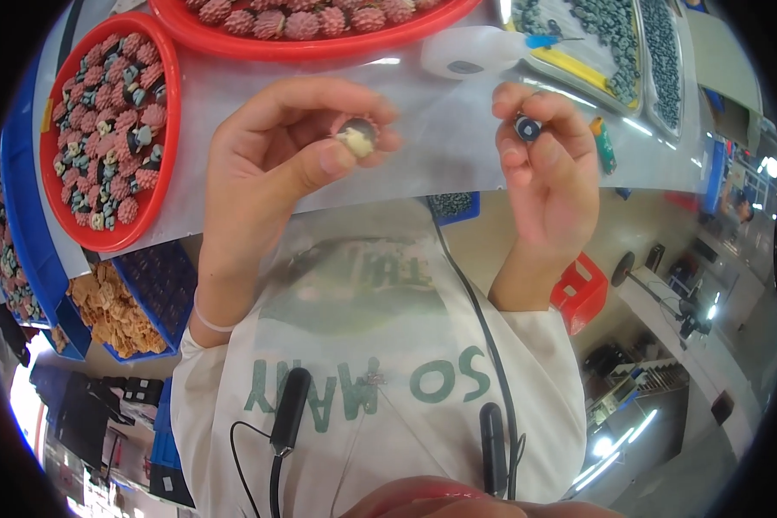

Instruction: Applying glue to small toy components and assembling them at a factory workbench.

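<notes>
Above the white-covered table, my left hand (272, 164) pinches a small figure piece (357, 136) between thumb and fingers. That piece has a cream part, a dark band and a pink edge. Raised to the right, my right hand (552, 164) grips a small round dark part (527, 129) with a pale ring and dark centre, turned toward the camera. The two pieces are apart. Between and beyond the hands lies a white squeeze bottle (470, 53) with a blue tip. A green and orange item (603, 145) lies beside my right hand.
A red oval basin (172, 129) at left holds pink knobbly pieces, some with grey and cream parts; another red basin (319, 50) stands at the back. Trays of dark round parts (660, 60) sit back right. Below are blue crates (151, 289) and a red stool (581, 293).
</notes>
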Tool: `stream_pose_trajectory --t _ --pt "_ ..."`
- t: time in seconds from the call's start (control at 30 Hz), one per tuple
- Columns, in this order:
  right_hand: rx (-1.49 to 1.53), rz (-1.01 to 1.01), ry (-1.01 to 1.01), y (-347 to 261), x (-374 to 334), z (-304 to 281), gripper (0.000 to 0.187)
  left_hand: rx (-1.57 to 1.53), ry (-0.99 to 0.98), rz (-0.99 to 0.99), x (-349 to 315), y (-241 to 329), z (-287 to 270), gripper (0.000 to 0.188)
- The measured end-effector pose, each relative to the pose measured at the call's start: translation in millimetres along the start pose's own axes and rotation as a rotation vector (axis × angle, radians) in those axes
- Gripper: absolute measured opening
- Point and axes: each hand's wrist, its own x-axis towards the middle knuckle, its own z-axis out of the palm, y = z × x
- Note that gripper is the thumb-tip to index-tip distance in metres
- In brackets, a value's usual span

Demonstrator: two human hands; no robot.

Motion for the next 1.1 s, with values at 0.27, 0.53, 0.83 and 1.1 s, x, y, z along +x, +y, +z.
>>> stream_pose_trajectory --t 0.27,0.53,0.83,1.1 --pt "-0.644 -0.350 -0.085 20.1 3.4 26.9 0.026 -0.089 -0.023 -0.082 0.6 -1.6 0.3 0.043" --pt "-0.938 -0.544 -0.127 21.8 3.7 34.4 0.027 -0.081 0.012 -0.079 0.7 -0.1 1.5 0.043" --pt "-1.072 -0.687 -0.157 23.0 11.2 42.2 0.016 -0.068 0.036 -0.104 2.2 0.3 -0.3 0.044" --pt "-1.116 -0.754 -0.134 30.7 14.6 39.9 0.019 -0.093 0.076 -0.059 2.6 3.3 3.4 0.026"
